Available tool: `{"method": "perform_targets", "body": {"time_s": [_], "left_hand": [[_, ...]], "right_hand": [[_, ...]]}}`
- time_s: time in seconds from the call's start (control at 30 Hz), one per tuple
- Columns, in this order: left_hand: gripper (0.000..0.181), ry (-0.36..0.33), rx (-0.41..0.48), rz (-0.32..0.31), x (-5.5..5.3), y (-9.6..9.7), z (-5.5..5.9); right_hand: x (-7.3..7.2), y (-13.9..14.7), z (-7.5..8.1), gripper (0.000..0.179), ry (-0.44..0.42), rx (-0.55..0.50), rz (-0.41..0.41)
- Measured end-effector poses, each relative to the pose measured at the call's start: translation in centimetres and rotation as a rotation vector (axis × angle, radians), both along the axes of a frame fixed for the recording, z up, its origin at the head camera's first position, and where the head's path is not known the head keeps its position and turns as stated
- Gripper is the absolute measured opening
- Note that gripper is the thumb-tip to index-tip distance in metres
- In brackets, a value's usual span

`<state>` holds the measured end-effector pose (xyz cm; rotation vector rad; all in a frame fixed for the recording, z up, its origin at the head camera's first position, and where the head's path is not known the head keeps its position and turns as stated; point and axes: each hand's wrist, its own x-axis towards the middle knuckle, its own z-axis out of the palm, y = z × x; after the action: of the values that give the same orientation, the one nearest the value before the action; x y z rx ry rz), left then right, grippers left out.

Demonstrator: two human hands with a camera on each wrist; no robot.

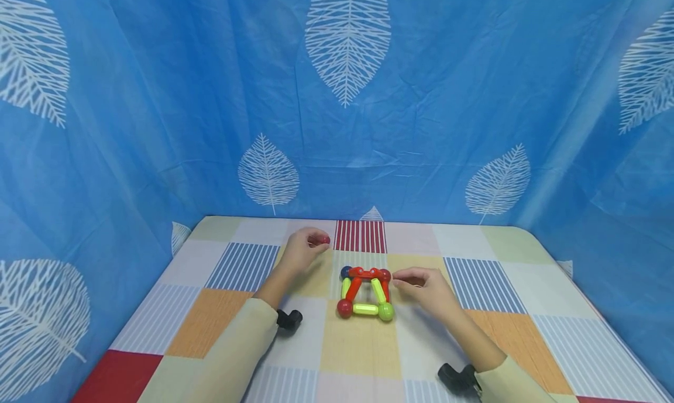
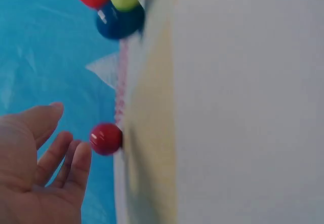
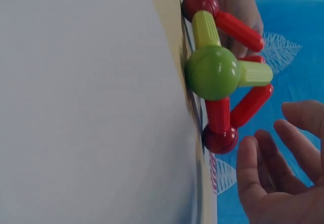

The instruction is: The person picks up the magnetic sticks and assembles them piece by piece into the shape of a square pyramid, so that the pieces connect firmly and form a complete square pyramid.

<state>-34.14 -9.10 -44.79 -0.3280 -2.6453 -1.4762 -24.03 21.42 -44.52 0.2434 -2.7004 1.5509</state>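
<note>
A small red ball (image 1: 326, 239) lies on the table at the fingertips of my left hand (image 1: 303, 248). In the left wrist view, that hand's fingers are loosely bent and spread beside the red ball (image 2: 106, 139), not wrapped round it. Right of it stands a frame of magnetic sticks and balls, with a blue ball (image 1: 346, 272), a green ball (image 1: 386, 311) and two red balls at its corners. Red and yellow-green sticks (image 1: 365, 309) join them, several slanting upward. My right hand (image 1: 429, 289) hovers just right of the frame, fingers relaxed and holding nothing, close to its dark red ball (image 3: 220, 139).
A patchwork-patterned cloth (image 1: 363, 356) covers the table. Blue curtains with white leaf prints (image 1: 347, 40) enclose the back and both sides. Black wrist-worn devices (image 1: 457, 379) sit on both forearms.
</note>
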Motion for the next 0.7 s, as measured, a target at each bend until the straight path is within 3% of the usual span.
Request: {"method": "perform_targets", "body": {"time_s": [0.13,0.37,0.7], "left_hand": [[0.025,-0.017,-0.046,0.057,-1.2,-0.3,-0.6],[0.038,-0.057,-0.071,0.07,-2.6,-0.1,-1.2],[0.037,-0.109,-0.075,0.08,-3.2,0.6,-1.6]], "right_hand": [[0.9,-0.2,-0.2,0.025,-0.079,-0.029,0.024],[2.3,-0.5,-0.6,0.034,-0.197,-0.064,0.112],[3.0,-1.0,-0.7,0.036,-0.234,-0.054,0.156]]}}
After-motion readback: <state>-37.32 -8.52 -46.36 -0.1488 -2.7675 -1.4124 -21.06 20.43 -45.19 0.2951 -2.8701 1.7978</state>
